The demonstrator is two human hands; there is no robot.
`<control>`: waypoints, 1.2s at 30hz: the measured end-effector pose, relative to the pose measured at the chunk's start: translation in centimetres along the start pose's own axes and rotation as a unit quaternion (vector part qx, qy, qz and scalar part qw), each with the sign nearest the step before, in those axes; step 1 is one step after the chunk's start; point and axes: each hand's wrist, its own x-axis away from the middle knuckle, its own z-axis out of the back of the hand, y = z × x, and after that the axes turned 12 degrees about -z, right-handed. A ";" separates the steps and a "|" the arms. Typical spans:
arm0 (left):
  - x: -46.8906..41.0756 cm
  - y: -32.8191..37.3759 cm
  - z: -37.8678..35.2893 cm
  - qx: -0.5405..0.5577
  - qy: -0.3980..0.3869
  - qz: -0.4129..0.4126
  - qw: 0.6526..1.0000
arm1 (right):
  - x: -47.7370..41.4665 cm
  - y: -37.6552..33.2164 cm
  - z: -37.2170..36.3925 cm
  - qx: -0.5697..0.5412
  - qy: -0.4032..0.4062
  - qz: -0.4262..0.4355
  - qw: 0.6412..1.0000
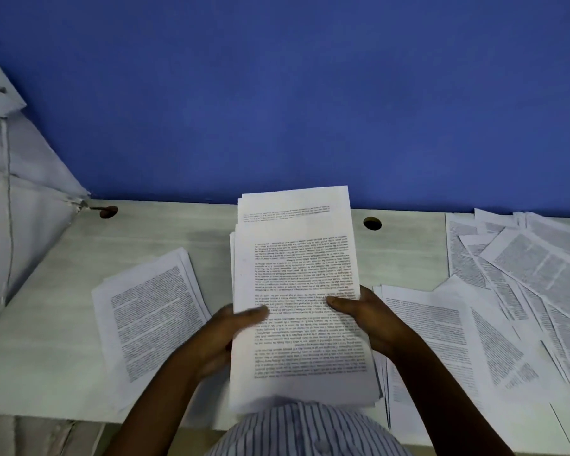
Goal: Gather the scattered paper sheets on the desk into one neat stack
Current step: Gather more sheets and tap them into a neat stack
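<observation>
While both the left hand (226, 327) and right hand (366, 312) grip a gathered stack (297, 291), a small pile (152, 311) left and loose sheets (514, 291) right remain on the desk (46, 324).

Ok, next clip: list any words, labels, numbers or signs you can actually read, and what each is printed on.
Nothing can be quoted.
Bundle held by the left hand and right hand: printed paragraphs, too blurred to read.
Pile on the left of the desk: printed paragraphs, too blurred.
Scattered sheets on the right: too small and blurred.
Wall: no text.
</observation>
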 end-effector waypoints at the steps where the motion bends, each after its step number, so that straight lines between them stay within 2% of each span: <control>1: -1.0 0.6 0.1 0.011 0.021 -0.017 1.000 | -0.2 -0.4 0.0 -0.002 -0.005 -0.003 1.000; 5: -4.8 3.7 -0.7 -0.033 0.143 -0.123 0.982 | -0.4 -2.1 -0.4 -0.084 -0.049 0.000 0.995; 7: -6.0 5.6 -1.5 -0.015 0.180 -0.181 0.967 | -0.3 -3.0 -0.3 -0.152 -0.066 0.016 0.986; 9: -6.5 8.0 -2.3 0.024 0.199 -0.244 0.949 | -0.1 -3.5 0.0 -0.264 -0.089 0.038 0.960; 11: -6.8 9.9 -3.2 0.061 0.211 -0.288 0.932 | -0.5 -3.2 -0.3 -0.373 -0.121 0.065 0.917; 14: -7.5 11.0 -5.1 0.100 0.195 -0.320 0.922 | -1.6 -3.4 -2.3 -0.405 -0.137 0.105 0.898; 19: -8.1 11.1 -7.6 0.010 0.147 -0.306 0.941 | -3.4 -6.8 -3.6 -0.381 -0.068 0.124 0.914; 22: -8.4 12.1 -6.2 -0.044 0.169 -0.284 0.943 | -4.2 -7.7 -2.7 -0.338 -0.054 0.145 0.928; 26: -8.5 15.4 -3.7 -0.128 0.157 -0.271 0.941 | -4.2 -7.4 -1.4 -0.332 -0.036 0.129 0.934; 28: -8.4 18.3 -2.0 -0.168 0.194 -0.285 0.924 | -4.2 -6.3 -0.7 -0.343 -0.036 0.122 0.931; 32: -8.8 24.8 0.2 -0.342 0.277 -0.274 0.855 | -4.3 -3.9 0.2 -0.352 -0.026 0.084 0.932; 34: -9.0 26.7 -0.3 -0.462 0.251 -0.205 0.826 | -4.6 -2.9 0.2 -0.353 -0.038 0.060 0.933; 36: -9.1 27.2 -1.8 -0.559 0.190 -0.124 0.797 | -4.8 -2.5 -0.1 -0.354 -0.050 0.043 0.933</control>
